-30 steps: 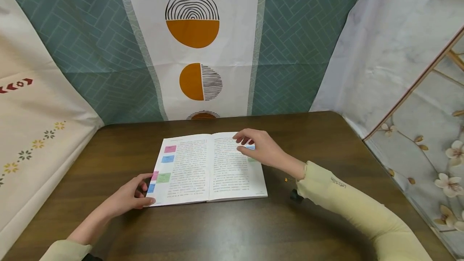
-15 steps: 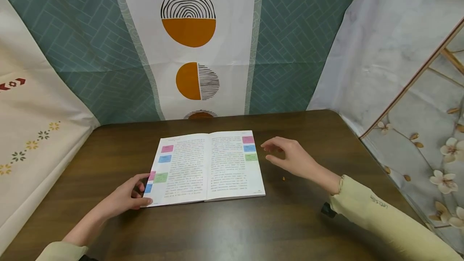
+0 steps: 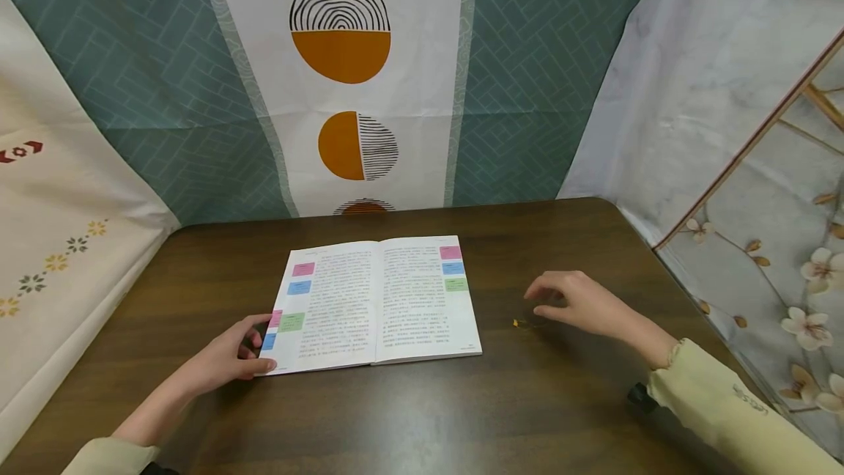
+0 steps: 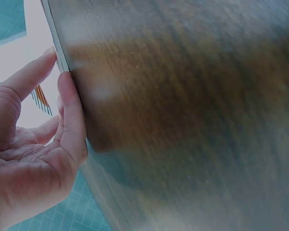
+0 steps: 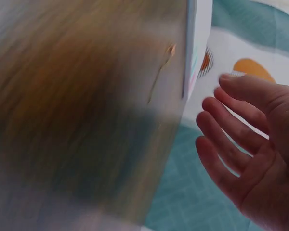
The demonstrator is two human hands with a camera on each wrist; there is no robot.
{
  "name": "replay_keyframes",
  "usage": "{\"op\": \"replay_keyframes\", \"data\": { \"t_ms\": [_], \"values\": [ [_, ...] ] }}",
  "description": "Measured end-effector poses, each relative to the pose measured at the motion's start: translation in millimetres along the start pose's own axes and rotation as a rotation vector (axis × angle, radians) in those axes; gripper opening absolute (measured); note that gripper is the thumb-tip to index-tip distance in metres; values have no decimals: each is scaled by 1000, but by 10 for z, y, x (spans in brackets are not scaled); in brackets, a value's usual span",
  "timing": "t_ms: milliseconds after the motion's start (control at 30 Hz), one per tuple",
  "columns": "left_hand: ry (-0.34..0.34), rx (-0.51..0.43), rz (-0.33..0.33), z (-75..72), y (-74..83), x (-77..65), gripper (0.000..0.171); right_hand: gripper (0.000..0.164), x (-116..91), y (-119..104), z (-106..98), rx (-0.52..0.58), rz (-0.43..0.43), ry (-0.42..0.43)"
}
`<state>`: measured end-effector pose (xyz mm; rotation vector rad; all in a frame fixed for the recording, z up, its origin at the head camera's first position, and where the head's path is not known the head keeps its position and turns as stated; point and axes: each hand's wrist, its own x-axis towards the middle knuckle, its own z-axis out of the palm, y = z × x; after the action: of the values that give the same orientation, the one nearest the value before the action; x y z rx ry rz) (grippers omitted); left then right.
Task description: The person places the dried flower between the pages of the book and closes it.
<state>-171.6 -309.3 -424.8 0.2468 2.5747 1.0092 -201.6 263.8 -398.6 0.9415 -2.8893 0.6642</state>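
Observation:
An open book (image 3: 412, 314) lies on the brown table, with printed text and pink, blue and green boxes along the outer margins. At its lower left corner my left hand (image 3: 231, 354) holds the left edge, thumb at the page and the other fingers curled by the side. The left wrist view shows the thumb and a finger (image 4: 71, 103) at the book's edge. To the right of the book, my right hand (image 3: 587, 303) hovers over the table with loosely bent fingers and nothing in them. Near its thumb lies a tiny dried flower (image 3: 516, 323) on a thin stem.
The dark wooden table (image 3: 422, 424) has a straight far edge and rounded corners. Behind it hangs a green and white cloth (image 3: 422, 79) with orange half circles. A cream cloth (image 3: 79, 189) and a flowered marble-look cloth (image 3: 745, 277) flank the sides.
My right hand has moved from above the right page to the right and toward me, off the book, uncovering the coloured boxes there. The left hand stays at the book's corner.

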Motion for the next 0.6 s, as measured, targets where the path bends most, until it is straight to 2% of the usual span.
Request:
{"op": "replay_keyframes", "data": {
  "t_ms": [200,600],
  "values": [
    [10,-12,18,12,-15,-9,88,21,-125,156,-40,-70,-25,-76],
    [12,-16,11,22,-22,5,89,18,-165,301,13,-62,-56,-126]
  ]
}}
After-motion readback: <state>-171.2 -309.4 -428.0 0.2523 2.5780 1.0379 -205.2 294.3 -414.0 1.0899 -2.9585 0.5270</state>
